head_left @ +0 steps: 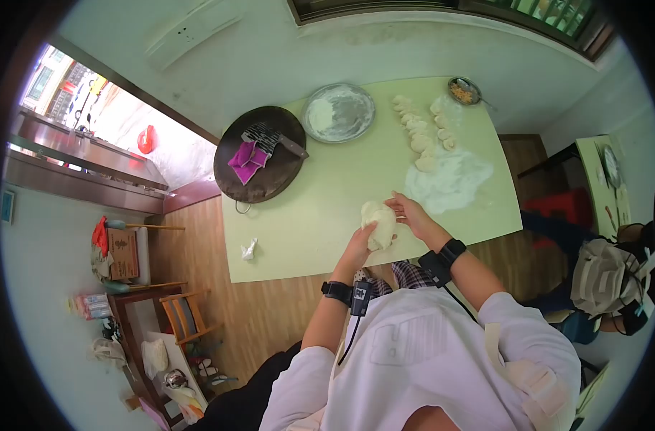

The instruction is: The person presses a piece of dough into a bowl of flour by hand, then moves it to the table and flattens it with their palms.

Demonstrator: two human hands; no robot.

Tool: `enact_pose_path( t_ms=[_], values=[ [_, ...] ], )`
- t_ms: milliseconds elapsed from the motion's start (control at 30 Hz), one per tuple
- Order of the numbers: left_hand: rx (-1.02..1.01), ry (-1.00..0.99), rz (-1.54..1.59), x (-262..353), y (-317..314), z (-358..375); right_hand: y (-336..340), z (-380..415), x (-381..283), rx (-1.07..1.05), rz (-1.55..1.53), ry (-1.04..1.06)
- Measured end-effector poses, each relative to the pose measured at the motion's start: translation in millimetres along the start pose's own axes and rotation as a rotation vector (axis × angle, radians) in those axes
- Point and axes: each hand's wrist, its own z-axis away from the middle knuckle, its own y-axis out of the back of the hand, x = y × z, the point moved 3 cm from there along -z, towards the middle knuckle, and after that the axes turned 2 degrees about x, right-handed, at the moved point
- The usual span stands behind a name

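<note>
One lump of pale dough [376, 218] is between the hands, over the near part of the tabletop [306, 237], right of its middle; whether it touches the surface I cannot tell. The left hand [359, 245] has hold of its near left side, the thumb lying over the dough and the fingers mostly hidden. The right hand [412, 214] is partly open at the dough's right edge, fingers slightly bent and reaching toward it; whether they grip it I cannot tell. Dark straps [453, 250] circle both wrists. Beyond the right hand, to the far right, a patch of flour [449, 185] whitens the tabletop. Two rows of small dough pieces [414, 128] run from the flour toward the far edge, the left row longer. A bowl [465, 91] with orange bits is at the far right corner, a utensil jutting from it. Left of the rows, near the far edge, a round metal tray [357, 119] is dusted with white powder. Just left of that lies a large dark round board [259, 188], bearing a purple cloth [247, 161], a striped cloth [261, 134] and a brown handle [293, 148] pointing right. Something small, white and crumpled [249, 249] lies near the left edge. Off to the right is a red stool [566, 218].
</note>
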Motion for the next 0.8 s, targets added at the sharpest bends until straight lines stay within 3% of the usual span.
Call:
enact_pose_path(
  t_ms=[67,133,167,200,233,267,300,367,433,533,633,667,733,800],
  values=[
    [-0.012,0.002,0.046,-0.5,-1.3,-5.7,-2.8,-9.2,4.4,-0.005,0.002,-0.027],
    [0.185,-0.04,-0.427,5.3,0.4,-10.2,-4.7,-19.3,11.9,-0.016,0.005,-0.061],
    [0.187,-0.035,-0.425,4.5,3.4,-12.7,-3.2,-24.9,10.6,0.045,0.379,0.076],
    [0.29,-0.045,-0.754,4.9,11.3,-17.3,-3.4,-31.6,8.5,0.104,0.754,0.216],
    [0.391,-0.054,-1.084,5.9,19.3,-22.9,-4.1,-39.6,11.0,0.1,0.755,0.212],
    [0.394,-0.048,-1.079,1.3,27.0,-28.0,-5.1,-46.1,11.5,0.149,0.853,0.321],
    [0.427,-0.124,-1.112,-2.2,31.1,-28.6,-8.2,-48.0,8.8,0.194,0.952,0.428],
    [0.472,-0.189,-1.131,-13.3,40.5,-32.1,-13.7,-59.2,8.9,0.19,1.042,0.435],
    [0.589,-0.456,-1.459,-8.5,33.5,-23.6,-24.0,-65.0,0.1,0.178,1.126,0.437],
    [0.641,-0.546,-1.526,-17.3,30.1,-26.3,-31.0,-73.0,-12.6,0.055,1.385,0.365],
    [0.808,-0.333,-1.522,-23.0,37.4,-34.6,-27.4,-94.0,4.8,-0.052,1.519,0.392],
    [0.81,-0.33,-1.518,-22.2,39.5,-34.1,-22.9,-95.9,8.1,-0.056,1.522,0.39],
    [0.823,-0.346,-1.454,-17.7,43.5,-31.7,-24.7,-81.5,-2.4,-0.123,1.441,0.169],
    [0.791,-0.363,-1.455,-16.8,45.5,-32.0,-26.7,-72.6,8.6,-0.195,1.53,0.205]
  ],
)
